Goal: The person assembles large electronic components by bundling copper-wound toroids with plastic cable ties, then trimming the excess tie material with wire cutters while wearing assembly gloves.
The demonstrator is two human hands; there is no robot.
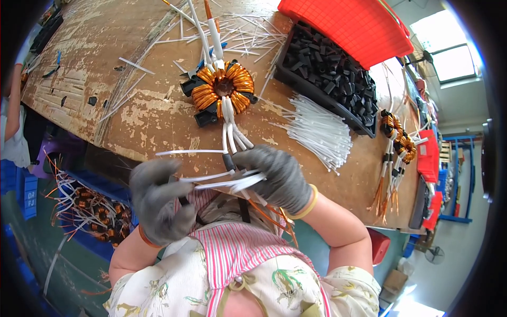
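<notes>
A toroidal coil (224,89) wound with copper wire lies on the worn wooden table in front of me. White sleeved leads (231,132) run from it toward my body, with black sleeves and bare copper ends. My right hand (277,177), in a grey glove, is closed around several loose white cable ties (240,183) beside these leads; its fingertips are partly hidden. One cable tie (190,152) sticks out to the left at a black sleeve (228,161) on the leads. My left hand (161,198), also gloved and somewhat blurred, is left of the leads with fingers apart.
A black bin (330,79) of short black tubes stands at the right, behind a pile of cable ties (319,132). A red basket (348,26) is beyond it. More coils (398,140) lie far right. A blue crate (95,240) of coils is at lower left. Another person's arm (15,103) shows far left.
</notes>
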